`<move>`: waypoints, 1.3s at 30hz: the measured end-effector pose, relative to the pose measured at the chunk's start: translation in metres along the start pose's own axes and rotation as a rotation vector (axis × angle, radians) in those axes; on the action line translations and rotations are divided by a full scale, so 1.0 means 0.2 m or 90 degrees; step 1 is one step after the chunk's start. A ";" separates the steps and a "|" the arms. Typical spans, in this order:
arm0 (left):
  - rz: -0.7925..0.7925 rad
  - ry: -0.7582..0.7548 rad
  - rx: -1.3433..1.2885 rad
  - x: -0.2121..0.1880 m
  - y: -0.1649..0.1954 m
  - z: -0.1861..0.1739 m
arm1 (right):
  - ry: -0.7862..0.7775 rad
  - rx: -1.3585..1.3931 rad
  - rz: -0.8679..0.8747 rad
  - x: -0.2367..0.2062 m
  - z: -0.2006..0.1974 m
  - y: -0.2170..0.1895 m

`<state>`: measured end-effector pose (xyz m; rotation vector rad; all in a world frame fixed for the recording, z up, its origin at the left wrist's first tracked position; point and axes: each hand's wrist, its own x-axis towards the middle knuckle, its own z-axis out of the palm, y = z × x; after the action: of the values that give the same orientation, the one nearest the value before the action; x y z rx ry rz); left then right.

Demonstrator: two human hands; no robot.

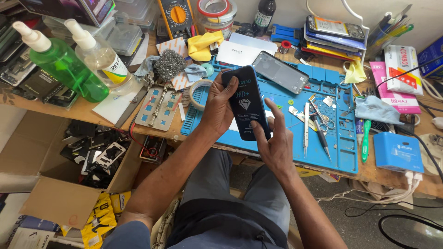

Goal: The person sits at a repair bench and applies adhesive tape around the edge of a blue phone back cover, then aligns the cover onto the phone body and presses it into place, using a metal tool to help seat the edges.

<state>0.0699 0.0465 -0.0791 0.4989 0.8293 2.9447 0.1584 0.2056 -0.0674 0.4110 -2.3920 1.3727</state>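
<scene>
While the left hand (219, 108) is gripping the dark flat packet (246, 102) by its left edge, with the thumb lying over the top corner, the right hand (275, 143) is working at the lower right corner of it. The right index finger is stretching up along the right edge, and the other fingers are curling around the bottom corner, so this hand is half closed on the packet. The packet is being held upright above the blue work mat (323, 138), over the left part of the mat, with its printed face toward the person.

I am judging that the step in hand is the opening of the packet, or the pulling of something out of it; I cannot tell if the edge is already lifting. The next move, as I am judging it, is calling for a steady hold by the left hand and a fine pinch by the right fingertips at the corner.

On the mat, toward its far edge, a grey phone frame (280, 71) is lying flat. On the middle of the mat, tweezers (306, 129) and a small screwdriver (320, 133) are lying side by side. Just off the left edge of the mat, a roll of tape (199, 93) is resting. Well to the left of the mat, a green spray bottle (64, 64) is standing.
</scene>
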 end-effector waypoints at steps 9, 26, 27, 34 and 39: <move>0.106 -0.264 0.315 0.04 0.23 -0.03 | 0.190 -0.180 -0.299 0.01 -0.07 0.03; 0.335 -0.269 0.606 -0.08 0.29 0.05 | 0.225 -0.299 -0.443 0.02 -0.19 0.06; 0.272 -0.206 0.495 -0.10 0.25 0.06 | 0.230 -0.295 -0.442 0.02 -0.19 0.06; -0.161 0.121 -0.045 -0.32 0.00 0.00 | 0.089 -0.387 -0.389 0.02 -0.18 -0.01; -0.245 0.120 0.001 -0.40 -0.07 -0.08 | -0.154 -0.337 -0.238 0.03 -0.27 0.04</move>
<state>0.1397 0.0395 -0.1224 0.0487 0.8351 2.6587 0.1583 0.2554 -0.0461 0.8508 -2.5677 0.5259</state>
